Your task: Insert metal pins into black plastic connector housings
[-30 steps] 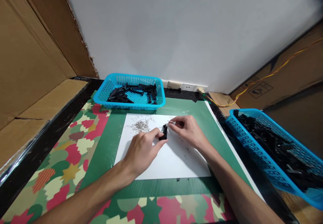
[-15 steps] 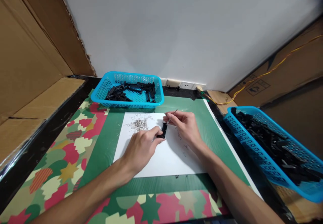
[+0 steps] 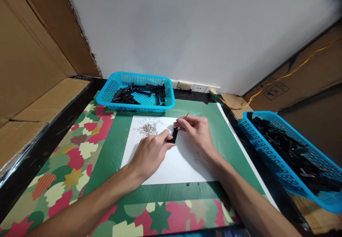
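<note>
Between thumb and fingers, my left hand (image 3: 152, 151) grips a small black plastic part (image 3: 174, 135) just above the white paper (image 3: 171, 169). My right hand (image 3: 198, 132) pinches a thin, rod-like tool (image 3: 186, 116), its lower end at the far end of the black part. What the tool's tip touches is too small to make out. Beyond my left hand, a pile of small silvery metal pieces (image 3: 148, 129) lies on the paper, with a few loose ones around it.
A blue basket (image 3: 136, 108) with several black parts stands at the back by the wall. Another blue basket (image 3: 269, 155), fuller of black pieces, stands at the right. Wall sockets (image 3: 199, 88) and a yellow cable (image 3: 252, 97) are behind. Cardboard (image 3: 32, 34) borders the left.
Both hands keep their grips on the black part and the tool, with barely any movement. The whole view has shifted slightly.
</note>
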### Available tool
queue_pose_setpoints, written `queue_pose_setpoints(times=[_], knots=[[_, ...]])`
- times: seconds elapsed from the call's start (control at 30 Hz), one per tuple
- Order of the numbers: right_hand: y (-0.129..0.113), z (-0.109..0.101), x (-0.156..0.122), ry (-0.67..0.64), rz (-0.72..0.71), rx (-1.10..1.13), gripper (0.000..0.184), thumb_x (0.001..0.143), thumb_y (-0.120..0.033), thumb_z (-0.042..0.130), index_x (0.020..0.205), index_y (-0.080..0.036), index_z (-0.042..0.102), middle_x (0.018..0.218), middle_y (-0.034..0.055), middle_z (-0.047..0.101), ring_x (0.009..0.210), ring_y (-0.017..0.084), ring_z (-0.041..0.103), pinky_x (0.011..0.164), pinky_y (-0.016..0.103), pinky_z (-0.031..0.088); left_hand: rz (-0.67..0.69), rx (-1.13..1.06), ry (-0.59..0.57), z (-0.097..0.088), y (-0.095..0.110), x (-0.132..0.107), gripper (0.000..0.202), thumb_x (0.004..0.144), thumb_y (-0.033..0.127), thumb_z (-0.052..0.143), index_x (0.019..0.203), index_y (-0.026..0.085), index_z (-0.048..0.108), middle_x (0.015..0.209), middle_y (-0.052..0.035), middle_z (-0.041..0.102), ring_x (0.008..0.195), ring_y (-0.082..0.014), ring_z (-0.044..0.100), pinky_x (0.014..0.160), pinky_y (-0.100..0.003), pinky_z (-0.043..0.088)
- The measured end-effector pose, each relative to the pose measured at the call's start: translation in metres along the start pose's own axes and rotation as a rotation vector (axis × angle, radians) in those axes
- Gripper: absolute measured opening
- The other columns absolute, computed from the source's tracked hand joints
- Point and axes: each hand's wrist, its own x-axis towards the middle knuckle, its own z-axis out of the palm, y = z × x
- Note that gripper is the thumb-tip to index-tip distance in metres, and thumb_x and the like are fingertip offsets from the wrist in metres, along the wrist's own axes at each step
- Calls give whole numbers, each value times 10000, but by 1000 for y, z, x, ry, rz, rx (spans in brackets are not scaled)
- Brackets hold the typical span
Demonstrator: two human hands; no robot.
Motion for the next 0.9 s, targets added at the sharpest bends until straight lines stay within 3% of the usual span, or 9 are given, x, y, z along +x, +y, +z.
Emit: queue_pose_setpoints(times=[0.23,0.47,0.6,0.7,0.8,0.9], knots=[[7,0,3,-1,23,-24,349,945,-456,709,852,-136,813,897,126,819,845,246,754,811,369,622,-33,-79,-8,-1,-1,1,20,967,234,669,959,251,667,857,-1,776,718,-203,714,653,-271,445],[8,6,5,22,1,-92,355,960,-423,665,848,-123,817,840,125,813,748,226,727,718,325,575,-15,-185,43,-1,-4,1,37,938,274,672,912,248,665,841,-21,759,735,-216,717,646,-268,476],[-6,-2,1,70,-154,-99,372,1024,-435,593,885,-150,788,869,111,809,821,236,752,771,314,573,1,-299,46,1,-7,3,129,1004,360,589,1007,239,632,963,-49,765,750,-208,724,656,-272,503],[-21,-17,-8,27,-331,-294,302,1070,-370,553,1003,-194,789,956,92,813,856,219,745,794,297,538,5,-431,82,2,-8,4,249,1052,457,517,1125,231,590,1066,-82,762,664,-174,683,607,-269,487],[-30,-31,-24,-146,-469,-535,238,1083,-287,547,1100,-234,778,1019,80,812,895,212,743,799,285,502,11,-518,38,5,-8,4,350,1059,549,486,1164,224,563,980,-71,752,477,-121,522,514,-267,414],[-27,-40,-43,-217,-547,-675,210,1079,-323,584,1050,-230,770,845,58,785,747,196,714,696,272,458,30,-551,-46,7,-4,2,393,1052,589,483,1186,229,567,822,-25,707,456,-128,499,499,-270,401]])
